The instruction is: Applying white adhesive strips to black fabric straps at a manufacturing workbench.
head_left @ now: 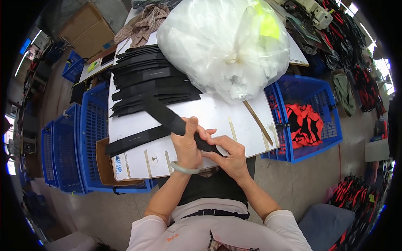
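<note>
A wide black fabric strip (163, 113) runs slantwise through both hands above the near edge of the table. My left hand (186, 144), with a pale bangle at the wrist, is closed around its middle. The thumb and fingers of my right hand (232, 157) pinch its lower right end. Another black strip (136, 140) lies flat on the white tabletop (217, 115), partly under the held one. Farther back on the left, many similar black strips (148, 75) lie in overlapping rows.
A large clear bag of white material (226, 46) covers the table's far side. A narrow wooden stick (257, 122) lies at the right. Blue crates (94, 121) stand left of the table; another blue crate (312, 152) at right holds red-and-black pieces (303, 125). A cardboard box (104, 165) sits under the left edge.
</note>
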A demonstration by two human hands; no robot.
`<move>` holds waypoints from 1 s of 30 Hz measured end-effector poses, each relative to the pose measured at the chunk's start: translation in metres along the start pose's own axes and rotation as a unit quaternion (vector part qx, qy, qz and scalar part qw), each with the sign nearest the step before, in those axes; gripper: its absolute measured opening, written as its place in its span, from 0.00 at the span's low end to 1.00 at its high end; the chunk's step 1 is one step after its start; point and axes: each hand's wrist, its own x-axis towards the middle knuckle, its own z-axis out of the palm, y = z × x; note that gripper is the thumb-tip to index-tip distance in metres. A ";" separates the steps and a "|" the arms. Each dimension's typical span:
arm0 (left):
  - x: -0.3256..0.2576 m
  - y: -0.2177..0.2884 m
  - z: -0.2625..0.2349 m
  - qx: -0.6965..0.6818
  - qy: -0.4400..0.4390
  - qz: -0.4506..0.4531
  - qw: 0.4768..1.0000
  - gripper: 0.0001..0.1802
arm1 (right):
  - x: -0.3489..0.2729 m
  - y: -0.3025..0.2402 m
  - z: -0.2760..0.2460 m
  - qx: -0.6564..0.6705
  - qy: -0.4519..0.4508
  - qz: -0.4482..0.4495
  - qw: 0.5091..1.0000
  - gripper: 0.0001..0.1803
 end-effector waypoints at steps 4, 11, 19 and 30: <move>0.004 0.018 -0.017 0.096 0.031 -0.045 0.994 0.10 | 0.014 0.008 -0.019 -0.092 -0.035 0.053 0.994 0.42; -0.024 0.017 -0.009 0.230 -0.106 -0.163 0.954 0.16 | 0.025 -0.013 -0.017 -0.193 -0.107 0.015 0.975 0.49; -0.024 0.011 -0.019 0.219 -0.096 -0.129 0.962 0.18 | 0.029 -0.014 -0.012 -0.138 -0.149 -0.052 0.978 0.53; -0.021 0.022 -0.027 0.211 -0.094 -0.124 0.965 0.21 | 0.043 -0.017 -0.011 -0.052 -0.308 -0.024 0.950 0.57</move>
